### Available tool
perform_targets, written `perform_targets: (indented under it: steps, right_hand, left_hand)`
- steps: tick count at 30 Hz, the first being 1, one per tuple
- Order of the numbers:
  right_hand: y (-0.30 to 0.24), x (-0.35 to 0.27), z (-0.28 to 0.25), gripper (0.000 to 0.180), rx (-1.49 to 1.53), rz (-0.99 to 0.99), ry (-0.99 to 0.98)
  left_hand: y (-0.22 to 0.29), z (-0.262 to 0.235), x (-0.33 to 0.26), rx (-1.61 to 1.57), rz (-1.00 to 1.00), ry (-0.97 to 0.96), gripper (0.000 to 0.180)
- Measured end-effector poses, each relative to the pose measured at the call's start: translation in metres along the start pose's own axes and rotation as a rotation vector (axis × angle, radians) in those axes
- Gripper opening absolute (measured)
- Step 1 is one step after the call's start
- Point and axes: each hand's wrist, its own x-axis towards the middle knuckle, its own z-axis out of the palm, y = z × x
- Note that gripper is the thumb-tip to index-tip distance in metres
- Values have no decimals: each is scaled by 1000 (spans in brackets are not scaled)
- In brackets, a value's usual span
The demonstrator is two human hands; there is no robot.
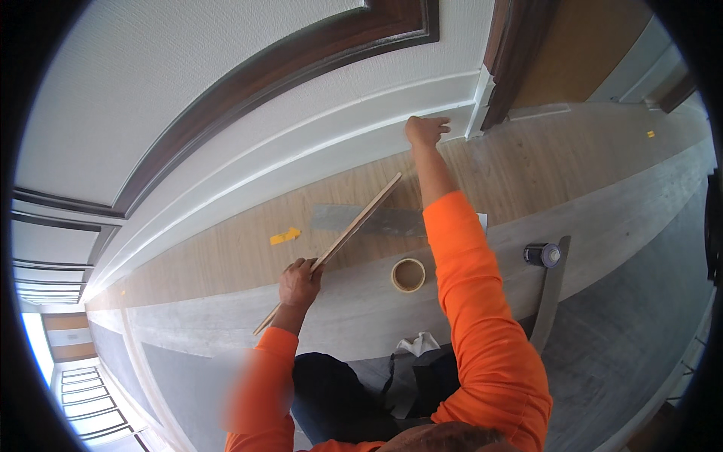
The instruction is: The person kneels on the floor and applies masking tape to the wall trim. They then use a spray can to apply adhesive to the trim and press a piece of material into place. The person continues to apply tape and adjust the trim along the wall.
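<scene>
Rightward of RH (pixel 426 132), can (pixel 538 255), contents hidden

Frm here, person's L grip (pixel 300 285) is on a long thin wood strip (pixel 363 217), R grip (pixel 427 130) up by white baseboard (pixel 346 157) nr dark door frame (pixel 523 60), tan ring (pixel 395 280) on flr (pixel 346 309) btwn arms.

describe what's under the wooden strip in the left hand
A flat grey piece, wood-look flooring and pale grey covering show beneath the wooden strip; whatever it directly overlaps is hidden.
</scene>
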Motion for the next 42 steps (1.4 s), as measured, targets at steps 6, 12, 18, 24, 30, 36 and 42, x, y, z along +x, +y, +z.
perform_targets:
  steps: [6,12,18,24,30,36,42]
  right_hand:
    - [-1,6,-3,101,-87,23,-48]
    - [-4,3,-9,100,-17,23,40]
    - [9,25,-9,98,-127,38,-5]
    - [71,41,-13,60,93,103,-108]
    - [129,16,-80,46,-474,-328,-80]
    - [165,-63,-118,48,-614,-471,-280]
    - [178,-104,-135,44,-641,-490,-328]
  left_hand:
    - [1,2,0,8,13,-1,20]
    - [-1,-3,-1,10,9,24,20]
    - [1,-1,0,1,2,1,21]
    - [6,3,5,-1,5,-4,21]
    - [5,7,3,-8,14,-16,23]
    - [-3,1,-3,17,-12,-26,24]
    - [-1,-1,-7,15,-19,-35,27]
